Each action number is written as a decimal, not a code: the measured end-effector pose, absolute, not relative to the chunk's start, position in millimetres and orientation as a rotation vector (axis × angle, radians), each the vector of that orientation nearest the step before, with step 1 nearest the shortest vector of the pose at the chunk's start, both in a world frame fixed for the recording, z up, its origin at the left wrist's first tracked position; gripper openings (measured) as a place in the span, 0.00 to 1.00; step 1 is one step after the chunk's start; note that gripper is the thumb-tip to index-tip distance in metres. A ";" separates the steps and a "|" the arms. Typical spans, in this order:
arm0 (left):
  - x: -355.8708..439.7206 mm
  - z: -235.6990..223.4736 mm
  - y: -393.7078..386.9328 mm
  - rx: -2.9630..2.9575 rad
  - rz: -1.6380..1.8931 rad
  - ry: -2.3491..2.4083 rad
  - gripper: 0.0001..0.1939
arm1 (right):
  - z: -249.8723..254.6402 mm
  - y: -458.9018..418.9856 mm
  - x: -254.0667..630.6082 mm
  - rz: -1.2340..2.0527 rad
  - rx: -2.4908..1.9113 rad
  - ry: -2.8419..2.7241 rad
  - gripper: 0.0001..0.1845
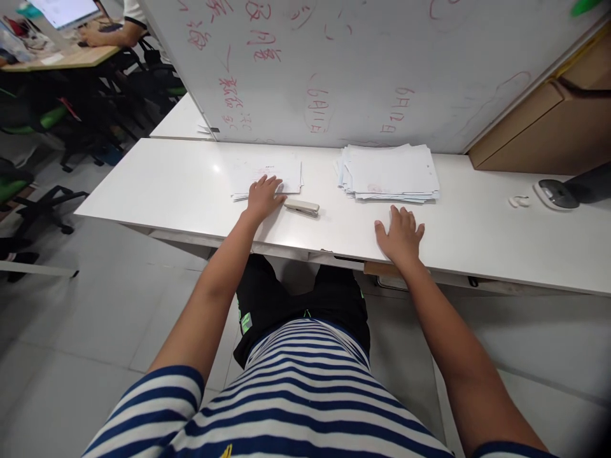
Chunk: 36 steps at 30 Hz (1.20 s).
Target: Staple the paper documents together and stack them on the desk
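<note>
My left hand (264,196) lies with fingers stretched out over the front edge of a low stack of papers (267,170), its thumb close to one end of a pale stapler (301,207). The stapler rests on the white table (344,226), just right of that hand. Fingers spread, my right hand (400,235) lies flat on the tabletop and holds nothing. Right behind its fingertips sits a thicker, uneven pile of papers (389,170). Neither hand grips anything.
A whiteboard (358,70) with red writing rises along the table's back edge. To the right stand cardboard boxes (539,127), a white-and-black device (556,194) and a small white object (519,201). At upper left, another person's arm (114,37) rests at a wooden desk (81,57).
</note>
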<state>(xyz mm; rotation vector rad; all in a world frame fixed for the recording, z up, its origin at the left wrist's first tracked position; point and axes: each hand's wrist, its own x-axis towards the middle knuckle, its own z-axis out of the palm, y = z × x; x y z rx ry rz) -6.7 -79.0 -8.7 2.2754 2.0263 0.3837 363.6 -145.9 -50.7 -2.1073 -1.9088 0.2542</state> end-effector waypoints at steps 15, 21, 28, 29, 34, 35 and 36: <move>-10.2 3.2 -88.0 1.840 0.727 2.409 0.12 | -49.4 -147.1 364.0 0.273 -2.107 -1.917 0.37; -26.1 34.8 -94.6 1.638 1.403 2.323 0.09 | -51.2 -146.5 363.9 0.255 -2.093 -1.902 0.36; 28.1 78.9 -156.7 1.882 1.509 1.881 0.07 | -37.4 -166.0 361.0 0.320 -1.665 -1.728 0.30; 43.5 77.1 -170.3 1.970 1.392 1.803 0.06 | -33.0 -176.7 357.1 0.418 -1.585 -1.637 0.30; 114.2 37.3 -228.3 2.291 0.826 1.383 0.11 | -19.2 -243.5 330.9 1.402 -1.248 -1.012 0.36; 123.7 27.6 -235.6 2.295 0.768 1.330 0.12 | -19.3 -254.2 326.8 1.527 -1.202 -0.910 0.37; 131.2 18.9 -241.3 2.283 0.723 1.283 0.12 | -20.3 -263.0 323.7 1.609 -1.172 -0.827 0.37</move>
